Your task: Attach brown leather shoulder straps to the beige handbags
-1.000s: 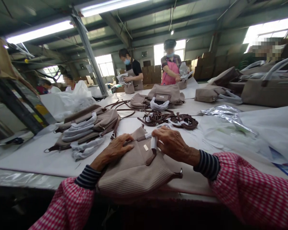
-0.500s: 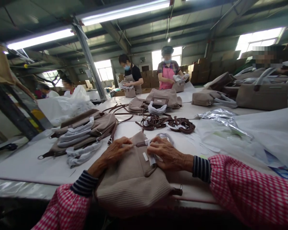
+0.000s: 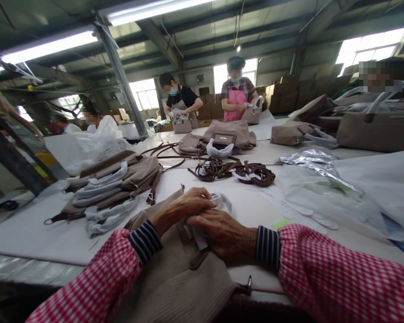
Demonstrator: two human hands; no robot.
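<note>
A taupe ribbed handbag [image 3: 175, 269] lies at the table's front edge, its near end rising toward me. My right hand [image 3: 222, 233] is curled over the bag's handle [image 3: 199, 237], which is wrapped in whitish plastic; a brown leather tab [image 3: 198, 259] shows below. Across the upper part of the bag reaches my left hand [image 3: 185, 206], fingers together and bent, the tips beside the right hand's knuckles. What these fingertips pinch is hidden. Behind both hands a loop of wrapped handle [image 3: 224, 202] shows. A metal clasp [image 3: 249, 285] sticks out at the bag's right corner.
At the left lie stacked handbags [image 3: 117, 193] with wrapped handles. Coiled brown straps [image 3: 256, 174] lie ahead, with another handbag [image 3: 229, 134] behind. Plastic sheeting [image 3: 323, 197] and silver foil [image 3: 313, 161] cover the right. Two co-workers [image 3: 237, 96] handle bags across the table.
My left hand has moved right, from the bag's left side to beside my right hand. The right hand has shifted slightly left and down. The bag has turned and sunk nearer to me.
</note>
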